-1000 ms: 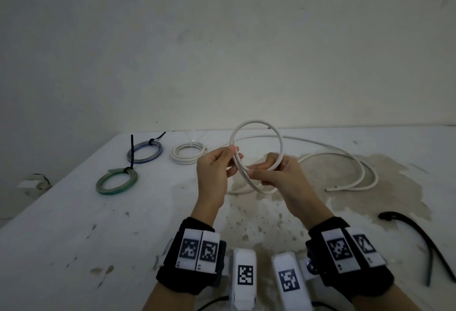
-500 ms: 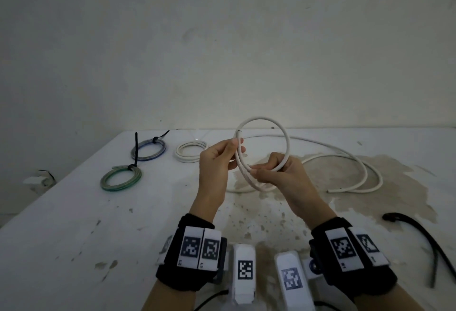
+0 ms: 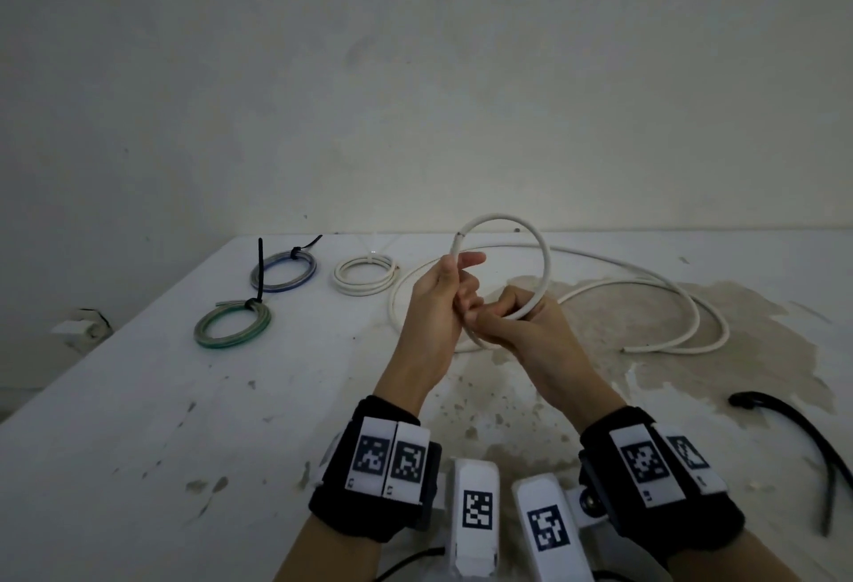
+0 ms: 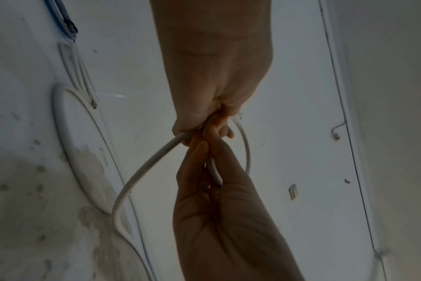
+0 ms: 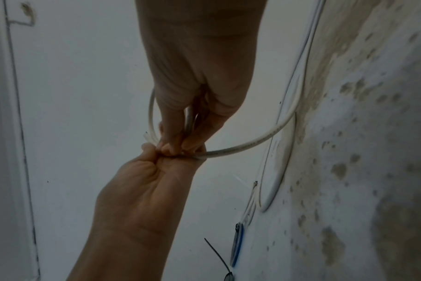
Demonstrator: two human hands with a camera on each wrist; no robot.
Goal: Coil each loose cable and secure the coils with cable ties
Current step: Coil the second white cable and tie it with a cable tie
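Observation:
A stiff white cable (image 3: 548, 258) is bent into one raised loop above the table (image 3: 138, 397). My left hand (image 3: 461, 286) grips the loop on its left side, just below the cut end, which sticks up past the thumb. Touching it, my right hand (image 3: 489, 318) pinches the loop's lower part. The remaining cable (image 3: 692, 300) lies in loose curves on the table behind. In the left wrist view the left hand (image 4: 204, 117) and right hand (image 4: 216, 199) meet around the cable (image 4: 144, 167). The right wrist view shows the right hand (image 5: 192, 117) and left hand (image 5: 156, 171) holding the cable (image 5: 264, 136).
Three tied coils lie at the back left: a green one (image 3: 233, 325), a blue one (image 3: 284, 270) and a white one (image 3: 364, 274). Black cable ties (image 3: 807, 434) lie at the right. A brown stain (image 3: 761, 350) covers the table's right part. A wall stands close behind.
The hands have come together and now touch. My left hand has slid down the cable, so the cut end now sticks out above it. The loop has tilted slightly.

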